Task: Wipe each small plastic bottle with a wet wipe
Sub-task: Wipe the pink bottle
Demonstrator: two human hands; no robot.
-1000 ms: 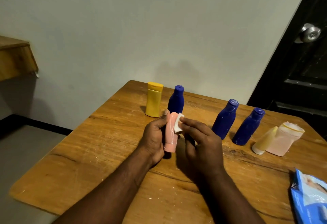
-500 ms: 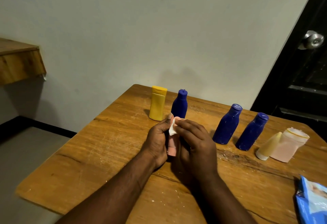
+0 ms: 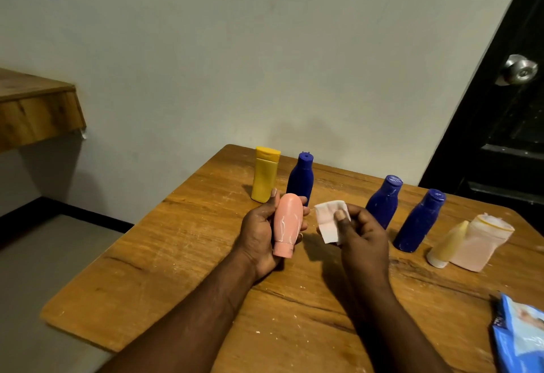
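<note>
My left hand [image 3: 259, 231] grips a small pink bottle [image 3: 288, 224] cap-down above the wooden table [image 3: 182, 269]. My right hand [image 3: 357, 231] pinches a folded white wet wipe [image 3: 328, 219], a short gap to the right of the bottle. A yellow bottle [image 3: 265, 174] and a blue bottle [image 3: 301, 176] stand behind my left hand. Two more blue bottles [image 3: 384, 200] [image 3: 419, 221] stand to the right. At the far right, a cream tube [image 3: 447, 244] leans beside a pale pink bottle [image 3: 479, 243].
A blue wet-wipe pack [image 3: 521, 340] lies at the table's near right corner. A dark door with a metal knob [image 3: 519, 69] is right behind the table. A wooden shelf [image 3: 35, 107] juts from the wall at left.
My right hand has drawn the wipe off the pink bottle and away to the right. My left hand has turned the bottle so its whole pink side shows.
</note>
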